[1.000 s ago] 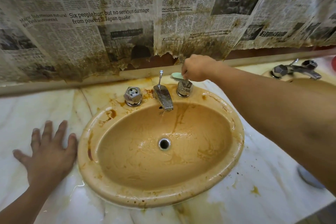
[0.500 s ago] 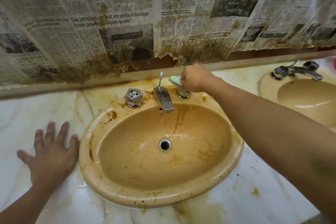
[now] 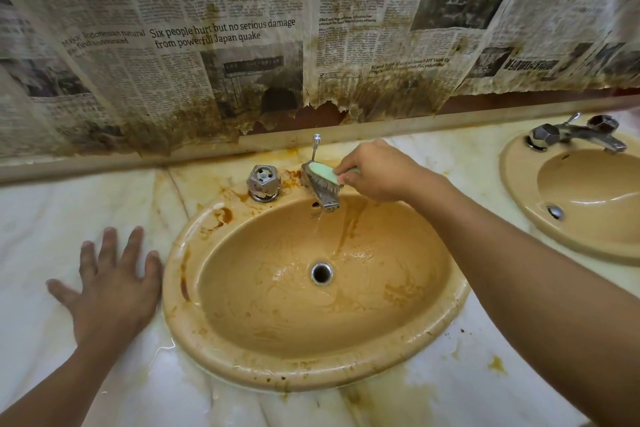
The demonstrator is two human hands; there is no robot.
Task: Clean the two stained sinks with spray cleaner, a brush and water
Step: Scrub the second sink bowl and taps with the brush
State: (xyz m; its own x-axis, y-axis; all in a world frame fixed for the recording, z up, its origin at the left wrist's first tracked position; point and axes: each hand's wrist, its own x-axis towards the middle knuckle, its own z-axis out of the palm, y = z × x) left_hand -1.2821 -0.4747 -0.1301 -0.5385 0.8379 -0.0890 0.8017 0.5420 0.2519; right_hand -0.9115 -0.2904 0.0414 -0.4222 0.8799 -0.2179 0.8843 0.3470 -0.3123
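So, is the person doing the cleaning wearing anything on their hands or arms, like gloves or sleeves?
No. The left hand and the right hand are both bare: no gloves, and no ring, watch or bracelet that I can see. The left forearm and right forearm are uncovered too, with no sleeve reaching into the picture.

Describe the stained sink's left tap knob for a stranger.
Find the stained tan oval sink in the middle. On its back rim, left of the chrome spout under the green-backed brush, stands a faceted chrome knob. It alone is uncovered, its top open.
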